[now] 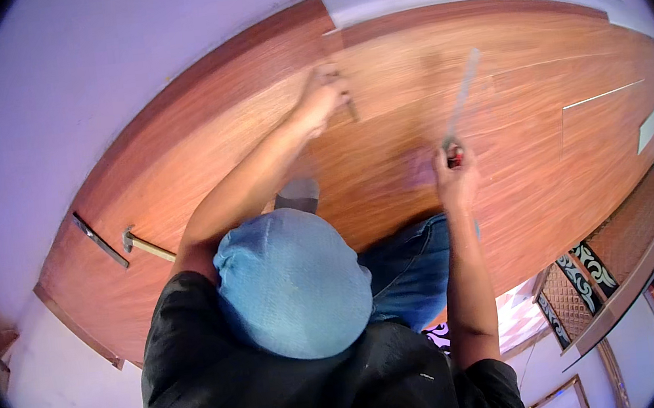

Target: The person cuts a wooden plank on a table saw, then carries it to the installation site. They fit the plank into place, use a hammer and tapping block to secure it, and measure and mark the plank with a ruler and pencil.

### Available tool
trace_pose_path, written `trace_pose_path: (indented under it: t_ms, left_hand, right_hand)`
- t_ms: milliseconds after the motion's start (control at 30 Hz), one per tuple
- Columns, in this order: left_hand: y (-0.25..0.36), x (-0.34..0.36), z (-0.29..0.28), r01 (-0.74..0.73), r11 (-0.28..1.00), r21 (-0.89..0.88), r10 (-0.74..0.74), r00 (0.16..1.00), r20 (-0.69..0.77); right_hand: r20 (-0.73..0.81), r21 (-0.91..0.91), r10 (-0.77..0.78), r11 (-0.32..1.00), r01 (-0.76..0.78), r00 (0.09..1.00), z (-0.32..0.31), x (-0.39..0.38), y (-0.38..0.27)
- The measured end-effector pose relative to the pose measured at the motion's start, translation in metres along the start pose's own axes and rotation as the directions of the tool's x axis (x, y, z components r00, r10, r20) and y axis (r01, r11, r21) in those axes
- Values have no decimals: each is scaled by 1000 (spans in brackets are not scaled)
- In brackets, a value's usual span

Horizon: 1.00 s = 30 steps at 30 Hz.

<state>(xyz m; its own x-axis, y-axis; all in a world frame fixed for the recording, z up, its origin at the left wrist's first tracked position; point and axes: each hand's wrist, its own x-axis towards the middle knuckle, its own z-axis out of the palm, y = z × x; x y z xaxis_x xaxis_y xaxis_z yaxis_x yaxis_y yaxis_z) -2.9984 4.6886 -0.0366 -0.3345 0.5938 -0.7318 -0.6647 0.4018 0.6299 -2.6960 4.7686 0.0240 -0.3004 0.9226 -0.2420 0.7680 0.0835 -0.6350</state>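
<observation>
My left hand [321,97] is over the far left of the wood-grain floor [385,150]. Its fingers are closed on a thin dark stick [353,110], smeared by motion, with its tip toward the boards. Farther right and closer to me, my right hand [459,184] is wrapped around the red and black grip of a long, pale, flat-bladed tool [465,90]. That blade points away from me and slightly right, just over the boards. Whether it touches them I cannot tell.
At left lie a hammer [148,245] with a wooden handle and a dark flat metal bar [101,240]. A pale rectangular piece [651,127] sits far right. Pale walls [93,101] border the floor. Lower right stands a patterned panel [572,298]. My grey-covered foot [298,196] is between my arms.
</observation>
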Motion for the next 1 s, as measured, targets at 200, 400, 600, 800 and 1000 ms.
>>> trace_pose_path:
  t_ms: [200, 400, 600, 800, 1000]
  left_hand:
    - [51, 40, -17, -326, 645, 691, 356, 929, 106]
    - [90, 67, -56, -347, 277, 896, 579, 805, 132]
    - [106, 84, -45, -191, 159, 969, 525, 847, 81]
    - [114, 90, -42, -98, 299, 949, 425, 904, -40]
    - [121, 84, -33, -108, 424, 899, 401, 913, -79]
  right_hand:
    - [235, -278, -195, 925, 258, 952, 67, -4, -94]
    - [185, -314, -238, 905, 286, 954, 127, 25, -102]
    - [174, -353, -224, 895, 273, 959, 142, 52, -115]
    - [173, -344, -210, 903, 259, 962, 144, 62, -115]
    - [163, -307, -241, 909, 282, 957, 142, 64, -111]
